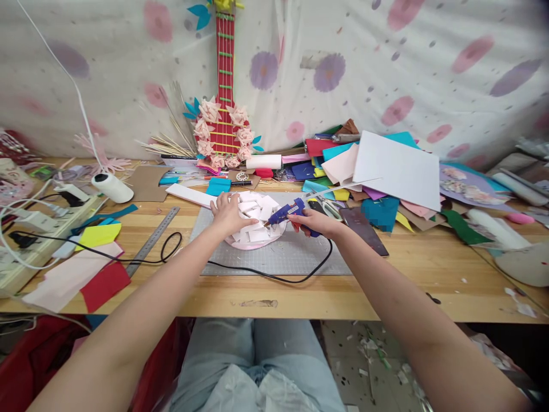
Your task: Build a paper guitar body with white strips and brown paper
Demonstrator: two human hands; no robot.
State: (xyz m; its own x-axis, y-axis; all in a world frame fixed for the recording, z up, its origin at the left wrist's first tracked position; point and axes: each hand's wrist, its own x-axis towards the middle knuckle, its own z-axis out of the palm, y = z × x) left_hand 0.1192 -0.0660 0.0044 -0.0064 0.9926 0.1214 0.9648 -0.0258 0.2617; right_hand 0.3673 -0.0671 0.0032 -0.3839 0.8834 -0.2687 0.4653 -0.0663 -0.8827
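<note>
My right hand (315,222) grips a blue hot glue gun (290,211), its nozzle pointing left at a pink round base (257,243) covered with several white paper pieces (257,214). My left hand (227,213) rests flat on the left side of those pieces, fingers spread, holding them down. The base lies on a grey cutting mat (295,252). The gun's black cord (274,277) loops over the mat and runs left across the table.
A metal ruler (153,240) lies left of the mat. Coloured paper sheets (377,171) pile up at the right, scissors (326,207) beside them. A paper guitar (223,114) stands at the back. A power strip (30,223), thread spool (112,187) and paper scraps (86,274) lie left.
</note>
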